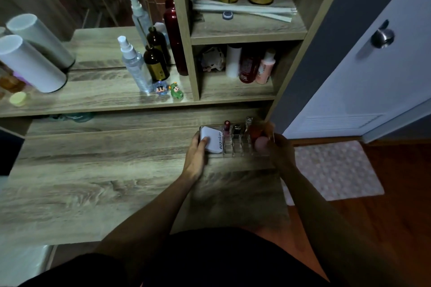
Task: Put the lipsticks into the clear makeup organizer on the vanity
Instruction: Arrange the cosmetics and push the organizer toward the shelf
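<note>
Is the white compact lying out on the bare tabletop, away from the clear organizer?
No, the white compact sits at the organizer's left end, under the left hand.

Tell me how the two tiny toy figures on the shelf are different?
The blue toy figure is blue with a pale face, while the green toy figure is green all over. The blue one stands on the left, close to the clear spray bottle; the green one stands on the right, nearer the shelf divider. The green one looks a little rounder. Both are small, upright and side by side on the wooden shelf.
</note>
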